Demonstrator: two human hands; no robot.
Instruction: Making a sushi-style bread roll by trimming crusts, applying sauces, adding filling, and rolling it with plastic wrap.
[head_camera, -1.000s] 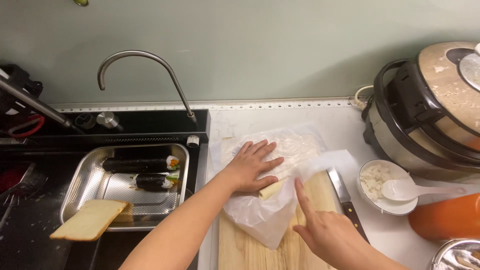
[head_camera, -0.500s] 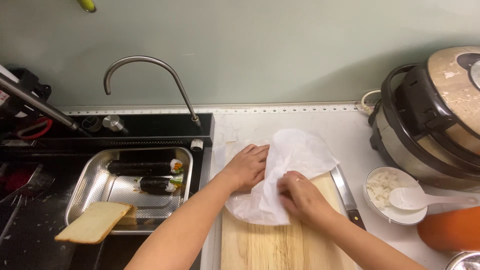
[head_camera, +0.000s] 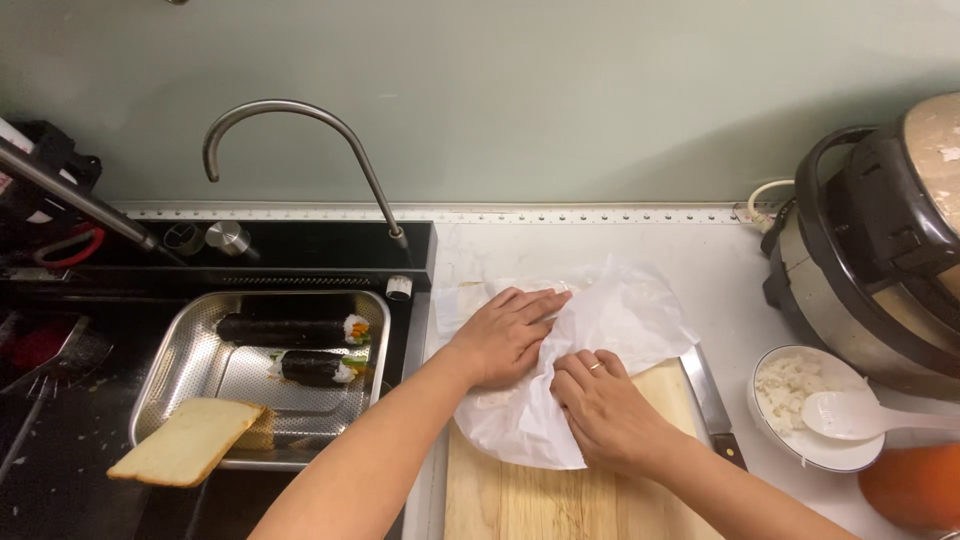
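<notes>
So I've got both hands down on one sheet of white parchment paper (head_camera: 610, 330) that's bunched up over the top end of the wooden cutting board (head_camera: 560, 495). My left hand (head_camera: 505, 335) is pressed flat on it, fingers spread and palm down, not gripping anything. My right hand (head_camera: 600, 405) sits just below and beside it, fingers curled in and pinching a fold of the paper, one ring on a finger. The two hands are almost touching.

Moving outward: one knife (head_camera: 712, 405) lies along the right edge of the board, its blade partly under the paper. Further right there's one small white bowl (head_camera: 800, 450) with some rice in it and one white rice paddle (head_camera: 860, 415) resting across it. Past that, one rice cooker (head_camera: 880, 250) with its lid tipped open, and something orange (head_camera: 915, 485) at the corner, can't tell what it is.

On my left, one metal tray (head_camera: 180, 375) sits in the sink area with two seaweed rolls (head_camera: 290, 330) lying side by side in it, plus one pale slab (head_camera: 190, 442) overhanging the tray's front edge. One curved faucet (head_camera: 300, 130) arches above it all.
</notes>
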